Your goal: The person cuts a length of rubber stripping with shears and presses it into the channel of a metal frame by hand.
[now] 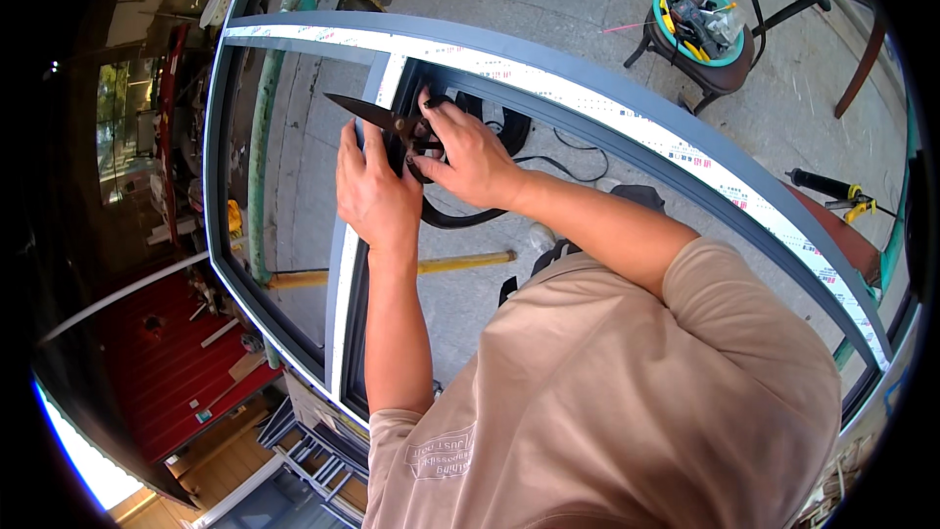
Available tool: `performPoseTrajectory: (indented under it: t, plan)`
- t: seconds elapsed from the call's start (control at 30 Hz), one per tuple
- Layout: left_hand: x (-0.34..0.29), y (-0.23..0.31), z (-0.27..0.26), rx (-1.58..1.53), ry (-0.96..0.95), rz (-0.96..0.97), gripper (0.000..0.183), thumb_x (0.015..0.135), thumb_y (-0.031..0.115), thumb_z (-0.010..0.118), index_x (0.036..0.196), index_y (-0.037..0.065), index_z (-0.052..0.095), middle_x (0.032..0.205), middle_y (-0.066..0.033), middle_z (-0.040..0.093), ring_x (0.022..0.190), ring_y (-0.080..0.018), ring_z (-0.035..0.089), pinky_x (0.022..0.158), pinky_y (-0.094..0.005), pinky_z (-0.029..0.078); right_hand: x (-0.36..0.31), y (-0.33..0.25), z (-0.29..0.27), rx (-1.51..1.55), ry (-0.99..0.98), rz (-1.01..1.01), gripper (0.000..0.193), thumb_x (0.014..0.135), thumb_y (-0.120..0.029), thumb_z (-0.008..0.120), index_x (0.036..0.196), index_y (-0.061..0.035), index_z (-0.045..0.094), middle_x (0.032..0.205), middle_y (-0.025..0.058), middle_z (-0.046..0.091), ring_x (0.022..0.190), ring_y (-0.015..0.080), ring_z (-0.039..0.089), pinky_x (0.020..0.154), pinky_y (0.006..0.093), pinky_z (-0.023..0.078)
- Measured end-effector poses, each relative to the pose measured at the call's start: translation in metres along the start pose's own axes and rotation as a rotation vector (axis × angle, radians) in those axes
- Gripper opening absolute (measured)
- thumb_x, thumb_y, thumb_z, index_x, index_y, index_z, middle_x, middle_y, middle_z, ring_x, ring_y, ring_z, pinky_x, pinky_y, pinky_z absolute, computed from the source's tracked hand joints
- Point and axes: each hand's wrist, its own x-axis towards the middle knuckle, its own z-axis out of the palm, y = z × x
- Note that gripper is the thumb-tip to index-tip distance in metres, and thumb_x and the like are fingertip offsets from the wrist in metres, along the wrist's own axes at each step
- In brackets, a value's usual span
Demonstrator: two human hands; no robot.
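Note:
A pair of dark scissors (364, 110) is in my right hand (475, 159), its blade pointing left across the upright bar (345, 264) of a grey window frame. My right fingers are closed round the handles close to the bar's upper corner. Just left of it, my left hand (380, 201) lies over the bar, fingers bent and thumb close to the scissors. What its fingertips press on is hidden. A black rubber strip (470, 222) curves below my hands inside the frame opening.
The frame's long top rail (578, 98) bears printed white film. A turquoise basin (720, 57) of tools sits on a stool at upper right. A caulking gun (832, 186) lies at the right. A yellow bar (460, 263) and green pipe (262, 157) lie beneath the frame.

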Motion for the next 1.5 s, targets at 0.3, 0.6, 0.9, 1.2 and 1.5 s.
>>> performPoseTrajectory:
  t: [0.3, 0.6, 0.9, 1.2, 1.5]
  plan:
    - [0.005, 0.005, 0.000, -0.002, 0.010, -0.026, 0.081, 0.088, 0.019, 0.088, 0.165, 0.024, 0.063, 0.154, -0.0205, 0.070, 0.132, -0.0435, 0.072, 0.104, -0.0498, 0.062, -0.001, 0.003, -0.004, -0.071, 0.001, -0.027, 0.088, 0.100, -0.026, 0.082, 0.167, 0.0121, 0.042, 0.122, 0.0245, 0.065, 0.108, 0.0447, 0.069, 0.094, 0.0511, 0.057]
    - [0.001, -0.001, 0.008, 0.004, 0.030, -0.046, 0.083, 0.084, 0.014, 0.090, 0.162, 0.026, 0.067, 0.152, -0.0180, 0.072, 0.131, -0.0414, 0.073, 0.103, -0.0473, 0.062, 0.001, -0.002, -0.005, -0.020, -0.022, 0.016, 0.085, 0.101, -0.033, 0.080, 0.164, 0.0125, 0.044, 0.125, 0.0265, 0.065, 0.103, 0.0469, 0.069, 0.095, 0.0526, 0.056]
    - [0.003, 0.010, -0.001, -0.014, -0.002, -0.062, 0.082, 0.085, 0.013, 0.092, 0.159, 0.037, 0.069, 0.154, -0.0109, 0.068, 0.131, -0.0388, 0.072, 0.101, -0.0475, 0.062, 0.000, 0.001, -0.005, -0.042, -0.034, 0.016, 0.087, 0.100, -0.032, 0.080, 0.166, 0.0107, 0.043, 0.127, 0.0265, 0.065, 0.106, 0.0470, 0.070, 0.096, 0.0539, 0.057]
    - [0.001, 0.002, 0.007, 0.060, 0.035, 0.110, 0.051, 0.097, 0.015, 0.082, 0.143, 0.037, 0.082, 0.154, -0.0109, 0.067, 0.134, -0.0391, 0.069, 0.105, -0.0491, 0.060, -0.003, -0.001, -0.004, 0.007, -0.013, 0.029, 0.087, 0.098, -0.022, 0.083, 0.167, 0.0109, 0.043, 0.129, 0.0272, 0.064, 0.115, 0.0473, 0.068, 0.099, 0.0519, 0.056]
    - [0.003, 0.004, 0.008, 0.098, 0.078, 0.122, 0.047, 0.101, 0.019, 0.081, 0.144, 0.037, 0.080, 0.154, -0.0089, 0.067, 0.126, -0.0360, 0.073, 0.096, -0.0457, 0.062, -0.004, 0.004, -0.003, 0.152, -0.002, 0.047, 0.089, 0.100, -0.026, 0.081, 0.172, 0.0044, 0.039, 0.134, 0.0256, 0.063, 0.115, 0.0480, 0.068, 0.100, 0.0534, 0.056]
